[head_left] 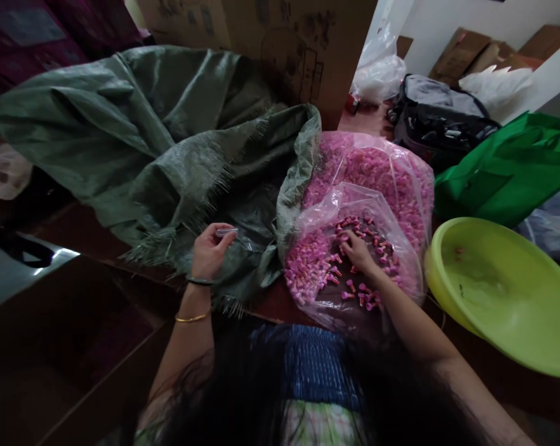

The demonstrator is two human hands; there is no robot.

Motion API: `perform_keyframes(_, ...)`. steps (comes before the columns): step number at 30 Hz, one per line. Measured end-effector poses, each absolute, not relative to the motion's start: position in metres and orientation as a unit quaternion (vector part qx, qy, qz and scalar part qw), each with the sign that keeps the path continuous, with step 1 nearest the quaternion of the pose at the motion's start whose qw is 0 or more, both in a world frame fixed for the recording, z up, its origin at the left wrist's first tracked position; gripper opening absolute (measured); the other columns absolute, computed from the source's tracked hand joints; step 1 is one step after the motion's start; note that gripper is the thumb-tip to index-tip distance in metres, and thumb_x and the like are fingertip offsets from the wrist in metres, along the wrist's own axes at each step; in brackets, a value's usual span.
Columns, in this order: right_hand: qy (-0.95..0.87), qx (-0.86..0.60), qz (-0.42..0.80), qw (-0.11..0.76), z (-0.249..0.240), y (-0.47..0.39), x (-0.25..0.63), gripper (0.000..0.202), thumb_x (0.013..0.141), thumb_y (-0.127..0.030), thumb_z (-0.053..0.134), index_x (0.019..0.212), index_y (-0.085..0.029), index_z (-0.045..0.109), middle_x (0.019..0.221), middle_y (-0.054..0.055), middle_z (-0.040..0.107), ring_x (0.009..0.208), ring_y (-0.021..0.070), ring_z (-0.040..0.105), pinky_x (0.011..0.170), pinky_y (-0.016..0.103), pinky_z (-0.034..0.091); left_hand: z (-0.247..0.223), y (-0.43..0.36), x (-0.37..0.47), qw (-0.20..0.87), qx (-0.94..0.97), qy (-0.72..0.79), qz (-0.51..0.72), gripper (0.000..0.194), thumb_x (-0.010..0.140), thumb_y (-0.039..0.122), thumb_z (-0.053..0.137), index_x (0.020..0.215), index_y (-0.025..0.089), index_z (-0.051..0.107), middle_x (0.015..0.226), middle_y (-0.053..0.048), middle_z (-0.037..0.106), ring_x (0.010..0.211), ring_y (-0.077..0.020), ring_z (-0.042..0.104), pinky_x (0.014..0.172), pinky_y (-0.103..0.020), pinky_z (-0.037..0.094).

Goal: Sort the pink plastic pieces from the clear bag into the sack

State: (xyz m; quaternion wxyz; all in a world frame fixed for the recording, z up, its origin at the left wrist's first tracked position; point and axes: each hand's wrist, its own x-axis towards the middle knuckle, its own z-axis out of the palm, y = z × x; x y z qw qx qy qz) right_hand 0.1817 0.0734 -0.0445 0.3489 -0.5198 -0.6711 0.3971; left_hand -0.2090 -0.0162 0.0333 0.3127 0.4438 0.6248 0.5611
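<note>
My left hand [208,253] is closed, pinching a small clear plastic tube-like piece [227,232] between thumb and fingers, above the edge of a green woven sack [168,179]. Further right, my right hand [360,253] reaches into the mouth of a clear plastic bag [412,266]. Its fingertips are pressed together at small pink pieces; a pink piece [342,236] appears to be between them. Loose pink pieces with orange ends [349,285] lie around that hand on a dark surface. Many more pink pieces [303,272] are heaped inside the bag.
Right of the bag stands a yellow-green basin [516,291] with a few tiny bits inside. Behind it are a green bag [512,173] and an open black case [440,118]. A large cardboard box [298,43] rises behind the sack and the pink heap.
</note>
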Motion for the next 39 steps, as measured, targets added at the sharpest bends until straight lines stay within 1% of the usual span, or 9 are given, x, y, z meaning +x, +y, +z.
perform_keyframes(4,-0.590,-0.523,0.476,0.389,-0.032,0.063,0.211,0.032,0.089,-0.046,0.045,0.110,-0.025,0.057,0.089,0.001,0.066,0.068,0.0117,0.061,0.060,0.023,0.049,0.038,-0.025,-0.200,0.462,0.385,0.516,0.609,0.025,0.077,0.031,0.071,0.091,0.017,0.055,0.093,-0.006,0.069,0.087,-0.0204,0.067,0.076,-0.033,0.053)
perform_keyframes(10,-0.375,-0.421,0.702,0.436,-0.016,0.051,0.219,0.034,0.073,-0.036,0.070,0.105,-0.031,0.060,0.095,-0.004,0.065,0.076,0.0083,0.062,0.062,0.018,0.050,0.043,-0.023,-0.155,0.568,0.401,0.439,0.568,0.017,0.083,0.031,0.063,0.087,0.015,0.058,0.070,0.000,0.061,0.066,-0.0131,0.061,0.066,-0.025,0.049)
perform_keyframes(14,-0.450,-0.514,0.625,0.377,-0.015,0.049,0.213,0.036,0.071,-0.045,0.074,0.100,-0.025,0.065,0.072,-0.005,0.059,0.057,0.0065,0.052,0.049,0.018,0.041,0.039,-0.031,-0.109,0.674,0.461,0.387,0.429,0.023,0.088,0.037,0.058,0.087,0.015,0.058,0.077,-0.004,0.064,0.067,-0.0125,0.060,0.063,-0.024,0.047)
perform_keyframes(18,-0.518,-0.566,0.544,0.340,-0.015,0.044,0.208,0.041,0.072,-0.055,0.069,0.093,-0.020,0.069,0.068,-0.004,0.057,0.049,0.0060,0.042,0.043,0.020,0.032,0.025,-0.038,-0.067,0.734,0.465,0.362,0.338,0.042,0.083,0.042,0.064,0.114,0.017,0.052,0.077,-0.002,0.065,0.063,-0.0125,0.060,0.060,-0.023,0.046)
perform_keyframes(20,-0.531,-0.559,0.538,0.340,-0.012,0.040,0.207,0.040,0.074,-0.057,0.066,0.090,-0.020,0.066,0.068,-0.004,0.058,0.050,0.0072,0.045,0.045,0.021,0.034,0.020,-0.038,-0.055,0.748,0.449,0.358,0.333,0.047,0.083,0.046,0.064,0.118,0.018,0.048,0.071,0.000,0.064,0.060,-0.0131,0.059,0.057,-0.023,0.044)
perform_keyframes(25,-0.524,-0.532,0.547,0.378,0.001,0.028,0.203,0.042,0.074,-0.061,0.066,0.073,-0.020,0.059,0.062,-0.003,0.056,0.052,0.0087,0.047,0.050,0.022,0.038,0.020,-0.031,-0.050,0.727,0.380,0.387,0.421,0.035,0.073,0.042,0.075,0.091,0.015,0.061,0.082,-0.001,0.064,0.068,-0.0093,0.056,0.065,-0.021,0.044)
perform_keyframes(30,-0.478,-0.517,0.561,0.435,0.017,-0.005,0.173,0.037,0.074,-0.057,0.069,0.072,-0.021,0.060,0.071,0.000,0.064,0.053,0.0097,0.048,0.049,0.023,0.040,0.020,-0.024,-0.045,0.760,0.251,0.388,0.457,0.040,0.062,0.036,0.084,0.088,0.017,0.060,0.068,0.003,0.058,0.058,-0.0080,0.054,0.054,-0.019,0.040)
perform_keyframes(35,-0.569,-0.481,0.436,0.505,0.018,-0.040,0.136,0.018,0.080,-0.042,0.068,0.078,-0.025,0.067,0.098,0.005,0.070,0.085,0.0189,0.065,0.076,0.033,0.053,0.014,-0.030,-0.027,0.807,0.211,0.365,0.413,0.041,0.064,0.038,0.083,0.082,0.014,0.056,0.070,0.000,0.062,0.063,-0.0089,0.060,0.061,-0.019,0.046)
perform_keyframes(39,-0.673,-0.455,0.382,0.440,0.011,-0.050,0.142,0.014,0.087,-0.034,0.062,0.094,-0.029,0.073,0.121,0.004,0.065,0.112,0.0204,0.061,0.097,0.037,0.050,0.010,-0.038,-0.031,0.817,0.241,0.381,0.360,0.041,0.068,0.045,0.079,0.085,0.015,0.057,0.068,0.000,0.061,0.056,-0.0079,0.056,0.053,-0.018,0.042)
